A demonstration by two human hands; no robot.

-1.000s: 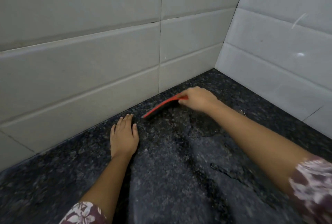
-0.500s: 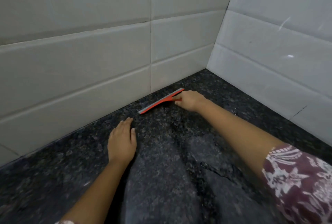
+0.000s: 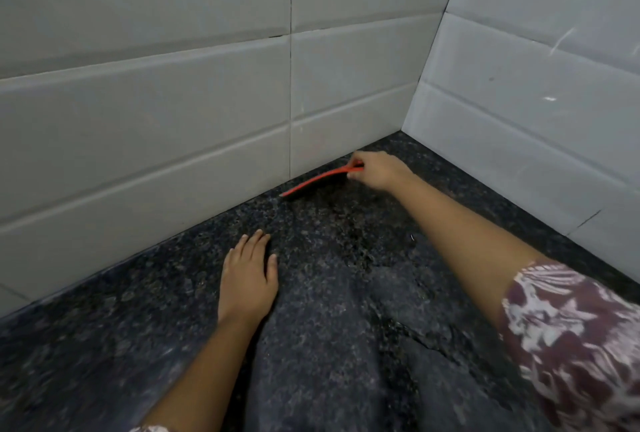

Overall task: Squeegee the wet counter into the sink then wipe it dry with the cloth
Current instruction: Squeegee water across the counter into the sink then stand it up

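Head view.

A: Where is the squeegee (image 3: 313,182)?

B: Far back on the dark speckled counter (image 3: 104,345), close to the corner where the two grey tiled walls (image 3: 173,120) meet. It runs along the foot of the left-hand wall, just beside it. Its red back is on top and its dark blade is underneath, against the stone.

A: Who has hold of it?

B: The right hand (image 3: 379,170). The arm reaches out nearly straight. The thumb and curled fingers pinch the squeegee's right end, and the rest of it sticks out to the left of the hand.

A: And the left hand (image 3: 247,279)?

B: It lies flat, palm down on the counter. The fingers are straight and close together, pointing towards the wall, and it grips nothing. It is nearer the person and well apart from the squeegee.

A: What does the surface look like?

B: Between the two forearms the stone shows darker, glossy patches with ragged edges, which look like a film of water. I cannot tell how far the film spreads.

A: Anything else?

B: A maroon sleeve (image 3: 571,338) with a white floral print covers the right upper arm at the lower right.
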